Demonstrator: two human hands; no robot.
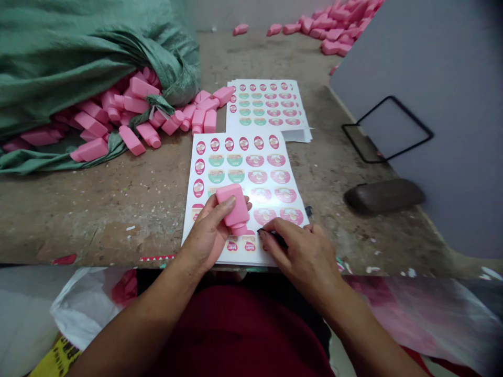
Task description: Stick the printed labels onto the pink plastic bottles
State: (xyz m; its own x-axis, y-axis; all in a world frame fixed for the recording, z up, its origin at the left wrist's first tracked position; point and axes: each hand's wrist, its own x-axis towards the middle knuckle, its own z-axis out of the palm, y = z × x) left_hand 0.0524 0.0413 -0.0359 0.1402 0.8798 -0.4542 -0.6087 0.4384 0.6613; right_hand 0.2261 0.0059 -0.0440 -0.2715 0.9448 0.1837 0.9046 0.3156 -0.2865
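My left hand [209, 229] is closed round a small pink plastic bottle [233, 203], its neck tilted down toward me and its plain side facing up. Between the pinched fingers of my right hand [304, 251] is a slim dark tool [279, 239]; its tip is close to the labels, and most of it is hidden, so its kind is unclear. Under both hands lies a white sticker sheet [245, 166] printed with oval pink, green and red labels, at the table's front edge. The bottle and my hands cover some of the lower labels.
A green woven sack [98, 42] spills pink bottles [92, 124] at the left. More sticker sheets [265, 104] lie behind. A bottle pile [341, 23] sits at the back right. On the right are a grey panel [444, 104], a black wire frame [387, 131] and a dark case [385, 196].
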